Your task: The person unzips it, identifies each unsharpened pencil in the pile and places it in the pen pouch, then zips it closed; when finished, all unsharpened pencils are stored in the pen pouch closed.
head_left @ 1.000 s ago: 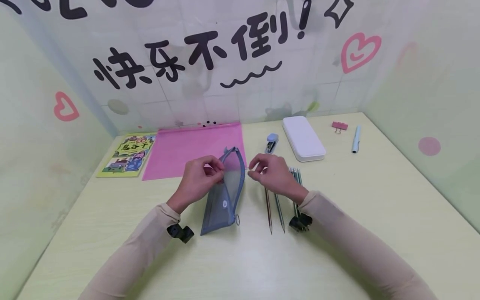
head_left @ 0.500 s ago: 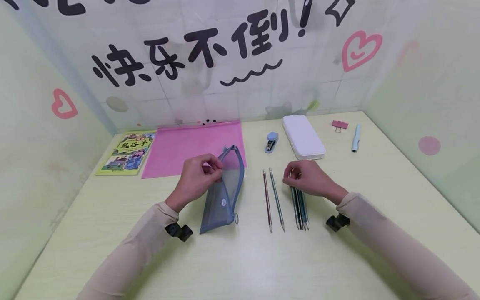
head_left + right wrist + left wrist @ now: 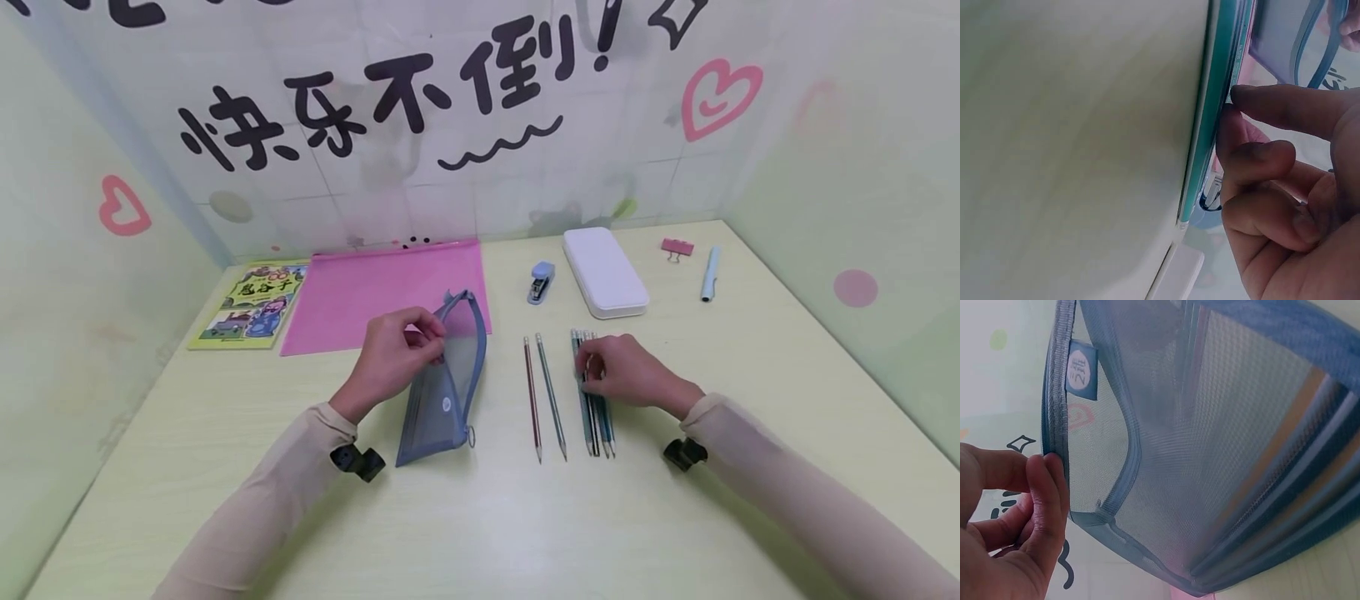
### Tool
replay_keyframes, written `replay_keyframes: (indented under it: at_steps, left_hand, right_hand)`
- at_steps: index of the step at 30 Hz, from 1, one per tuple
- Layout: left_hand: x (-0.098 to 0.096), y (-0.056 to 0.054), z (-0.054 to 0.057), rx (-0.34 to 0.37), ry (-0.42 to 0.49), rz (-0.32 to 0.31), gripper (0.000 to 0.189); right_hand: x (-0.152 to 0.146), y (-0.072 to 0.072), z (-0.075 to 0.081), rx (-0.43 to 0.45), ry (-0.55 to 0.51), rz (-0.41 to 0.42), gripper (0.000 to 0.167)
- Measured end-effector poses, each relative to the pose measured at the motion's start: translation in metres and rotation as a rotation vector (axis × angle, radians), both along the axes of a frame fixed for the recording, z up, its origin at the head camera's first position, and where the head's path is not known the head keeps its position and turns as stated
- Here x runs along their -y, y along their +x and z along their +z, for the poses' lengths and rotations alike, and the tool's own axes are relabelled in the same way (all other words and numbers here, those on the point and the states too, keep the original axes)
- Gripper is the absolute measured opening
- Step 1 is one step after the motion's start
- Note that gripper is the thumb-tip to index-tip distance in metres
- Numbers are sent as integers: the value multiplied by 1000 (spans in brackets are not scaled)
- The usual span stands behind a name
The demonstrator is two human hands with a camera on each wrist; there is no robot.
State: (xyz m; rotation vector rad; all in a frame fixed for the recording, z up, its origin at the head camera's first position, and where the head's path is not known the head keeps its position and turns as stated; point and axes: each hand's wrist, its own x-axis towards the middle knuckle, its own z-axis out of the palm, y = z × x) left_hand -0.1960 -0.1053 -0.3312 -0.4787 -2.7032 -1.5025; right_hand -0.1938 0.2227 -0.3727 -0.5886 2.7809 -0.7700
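Note:
My left hand pinches the upper edge of a blue-grey mesh pencil case, which stands on the desk with its zip opening apart. In the left wrist view, brownish and dark bands run along the lower mesh of the case; I cannot tell what they are. My right hand is over a bundle of several pencils, its thumb and forefinger touching them. Whether it pinches one is hidden in the right wrist view. Left of the bundle lie a red pencil and a green pencil.
Behind the hands lie a yellow book, a pink folder, a small blue stapler and a white case. At the back right are a pink binder clip and a light blue pen. Walls edge the desk.
My right hand has moved right, away from the pencil case's opening, and come down onto the pencil bundle. The left hand keeps its hold on the case's edge.

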Motion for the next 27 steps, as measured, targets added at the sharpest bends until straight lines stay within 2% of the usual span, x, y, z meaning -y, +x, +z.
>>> replay_keyframes:
  at_steps: [5, 16, 27]
  left_hand:
    - [0, 0, -1, 2, -6, 6, 7]
    - [0, -1, -1, -9, -23, 8, 7]
    - [2, -3, -2, -12, -16, 6, 7]
  right_hand:
    - [7, -1, -1, -13, 50, 14, 10]
    - [24, -2, 2, 1, 132, -10, 14]
    - [29, -1, 5, 11, 121, -61, 13]
